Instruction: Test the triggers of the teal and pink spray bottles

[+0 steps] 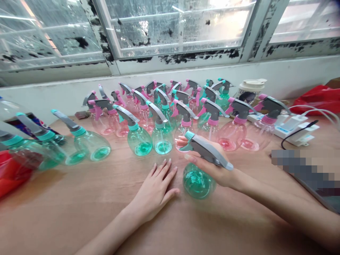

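Observation:
My left hand (155, 191) lies flat on the wooden table, palm down, fingers stretched out and holding nothing. To its right, my right hand (212, 166) is closed round the neck of a green spray bottle (199, 182) with a grey and teal trigger head. That bottle leans a little; whether its base touches the table I cannot tell. Just beyond my left hand stand two green spray bottles (140, 140) side by side. Pink spray bottles (231, 136) stand behind my right hand, their trigger heads pointing left.
Several more pink and green spray bottles crowd toward the window ledge, and a green group (92, 145) stands at left. At right are a white cup (251, 88), a power strip (294, 131) with cables and a red bag (316, 101). Another red bag (13, 173) lies far left.

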Demonstrator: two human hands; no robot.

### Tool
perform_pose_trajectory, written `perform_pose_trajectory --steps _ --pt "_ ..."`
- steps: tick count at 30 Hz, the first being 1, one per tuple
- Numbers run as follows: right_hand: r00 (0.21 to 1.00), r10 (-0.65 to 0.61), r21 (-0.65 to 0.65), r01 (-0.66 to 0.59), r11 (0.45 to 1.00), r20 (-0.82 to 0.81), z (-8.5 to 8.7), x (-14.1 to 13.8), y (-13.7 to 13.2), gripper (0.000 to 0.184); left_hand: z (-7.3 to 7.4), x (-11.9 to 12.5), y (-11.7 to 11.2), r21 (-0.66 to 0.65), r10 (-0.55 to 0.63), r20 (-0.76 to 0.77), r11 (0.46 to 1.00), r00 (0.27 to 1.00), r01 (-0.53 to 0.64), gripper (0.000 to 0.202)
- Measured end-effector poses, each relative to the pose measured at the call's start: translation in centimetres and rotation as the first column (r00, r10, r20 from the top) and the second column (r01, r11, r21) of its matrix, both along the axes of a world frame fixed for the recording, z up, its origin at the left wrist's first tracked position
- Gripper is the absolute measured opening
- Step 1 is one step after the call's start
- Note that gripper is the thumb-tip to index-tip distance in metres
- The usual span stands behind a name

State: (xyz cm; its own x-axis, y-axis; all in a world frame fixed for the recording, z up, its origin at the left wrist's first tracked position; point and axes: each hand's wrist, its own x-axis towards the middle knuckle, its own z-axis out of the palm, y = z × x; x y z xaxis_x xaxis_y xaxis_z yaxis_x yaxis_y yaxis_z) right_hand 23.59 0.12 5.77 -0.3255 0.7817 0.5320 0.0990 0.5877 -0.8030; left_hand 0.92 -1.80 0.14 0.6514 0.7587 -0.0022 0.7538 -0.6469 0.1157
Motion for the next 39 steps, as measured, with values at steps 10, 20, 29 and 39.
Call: perform_pose_trajectory --steps 10,20,29,39 --pt "1.0 0.001 -0.009 -0.002 1.0 -0.013 -0.1 0.0 0.0 0.03 -0.3 -0.1 0.2 0.022 -0.008 0.027 1.0 1.0 0.007 0.066" --pt "0.999 0.031 0.02 -0.031 0.999 -0.018 -0.3 0.1 0.1 0.035 -0.3 -0.1 0.2 0.022 -0.001 -0.018 1.0 1.0 0.002 0.068" --pt "0.998 0.054 -0.01 -0.055 0.998 -0.027 0.0 0.2 0.4 0.026 -0.4 -0.1 0.2 0.039 -0.005 0.007 0.999 1.0 0.005 0.066" --pt "0.996 0.087 -0.017 -0.087 0.996 -0.021 0.7 0.1 0.2 0.008 -0.4 -0.1 0.2 0.028 -0.008 0.001 1.0 1.0 0.008 0.068"
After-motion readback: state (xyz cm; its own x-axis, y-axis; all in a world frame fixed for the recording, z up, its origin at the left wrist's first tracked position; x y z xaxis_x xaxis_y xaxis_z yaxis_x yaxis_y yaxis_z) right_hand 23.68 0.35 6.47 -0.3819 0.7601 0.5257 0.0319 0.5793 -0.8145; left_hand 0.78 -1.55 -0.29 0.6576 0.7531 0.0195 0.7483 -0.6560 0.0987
